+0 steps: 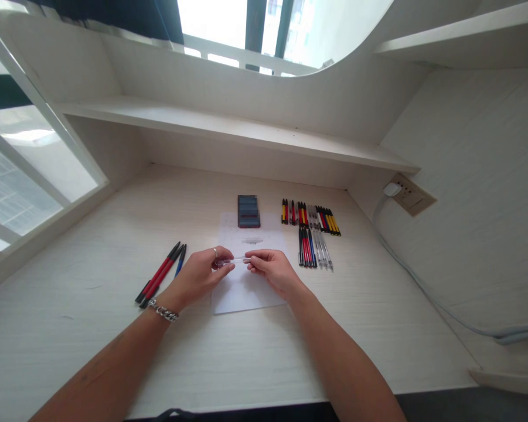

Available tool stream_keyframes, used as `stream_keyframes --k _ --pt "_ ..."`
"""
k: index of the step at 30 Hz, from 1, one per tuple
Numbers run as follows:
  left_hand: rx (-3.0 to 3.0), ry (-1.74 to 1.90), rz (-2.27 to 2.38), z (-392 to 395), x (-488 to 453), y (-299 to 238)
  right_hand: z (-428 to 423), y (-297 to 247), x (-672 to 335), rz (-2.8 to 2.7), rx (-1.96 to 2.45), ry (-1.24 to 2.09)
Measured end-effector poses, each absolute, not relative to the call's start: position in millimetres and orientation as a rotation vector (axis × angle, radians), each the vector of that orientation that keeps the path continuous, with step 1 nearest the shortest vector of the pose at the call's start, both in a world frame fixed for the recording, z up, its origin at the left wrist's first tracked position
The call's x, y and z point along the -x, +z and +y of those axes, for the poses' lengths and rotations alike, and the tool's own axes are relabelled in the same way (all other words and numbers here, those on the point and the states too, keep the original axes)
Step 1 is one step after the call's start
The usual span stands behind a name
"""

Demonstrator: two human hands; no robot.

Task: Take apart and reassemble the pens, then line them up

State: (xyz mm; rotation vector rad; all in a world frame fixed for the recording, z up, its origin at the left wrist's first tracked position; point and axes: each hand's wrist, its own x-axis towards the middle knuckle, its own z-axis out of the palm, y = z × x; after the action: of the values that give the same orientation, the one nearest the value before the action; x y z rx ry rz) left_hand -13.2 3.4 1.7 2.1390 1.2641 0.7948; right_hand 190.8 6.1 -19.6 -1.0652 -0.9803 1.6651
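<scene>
Both hands meet over a white sheet of paper [237,300], holding a clear pen [240,260] level between them. The fingers of my left hand [204,269] are closed on the pen's left end, partly hiding it. At the other end, my right hand [275,269] pinches the pen between thumb and fingers. Close to my left wrist lie red pens [162,272] with black ends and a blue pen [181,259], partly behind the hand. A small grey mark or object [252,241] shows on the paper above the hands.
A phone [248,211] lies at the paper's top edge. Right of it, one row of mixed pens [310,215] sits above another row of black, red, blue and clear pens [315,248]. A shelf [237,130] overhangs the desk's back. A cable [404,266] runs from the wall socket [411,194].
</scene>
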Motion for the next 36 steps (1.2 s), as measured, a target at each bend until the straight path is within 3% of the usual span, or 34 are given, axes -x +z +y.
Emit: stream_keyframes --k 12,25,36 --pt "-2.207 0.662 1.129 -2 0 -3 -2 -26 -183 -1.398 1.178 1.488" --pt "-2.185 0.694 1.189 2 2 -6 0 -8 -195 -1.059 1.004 1.798" --pt "-2.174 0.667 1.232 3 4 -7 14 -29 -202 -1.379 1.266 1.253"
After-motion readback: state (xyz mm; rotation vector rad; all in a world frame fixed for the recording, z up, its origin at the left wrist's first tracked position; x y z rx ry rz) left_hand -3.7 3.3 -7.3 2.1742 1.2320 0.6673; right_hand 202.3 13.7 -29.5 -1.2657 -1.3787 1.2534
